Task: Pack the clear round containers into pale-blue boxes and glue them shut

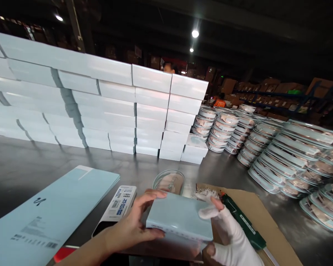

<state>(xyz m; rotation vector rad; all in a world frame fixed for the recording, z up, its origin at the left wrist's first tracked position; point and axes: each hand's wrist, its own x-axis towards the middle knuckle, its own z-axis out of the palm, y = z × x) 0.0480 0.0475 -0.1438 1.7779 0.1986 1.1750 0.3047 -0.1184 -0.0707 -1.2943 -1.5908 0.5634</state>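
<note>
A light blue box [180, 214] is held between my two hands, tilted toward me. My bare left hand [144, 218] grips its left end, thumb on the near side and fingers over the top. On the right end is my right hand [227, 232], in a white glove with bare fingertips, its thumb and fingers around the box. Just beyond the box lies an oval clear-topped container [169, 180] with pale contents. Beside my right hand, a green tool that looks like a glue gun [242, 221] rests on a cardboard sheet [269, 214], stringy whitish bits near its tip.
Flat light blue printed sheets [58, 207] lie at the left, next to a white and blue labelled pack [120, 203]. A wall of white boxes [113, 107] stands behind. Stacks of round clear-lidded containers [283, 162] fill the right of the metal table [122, 162].
</note>
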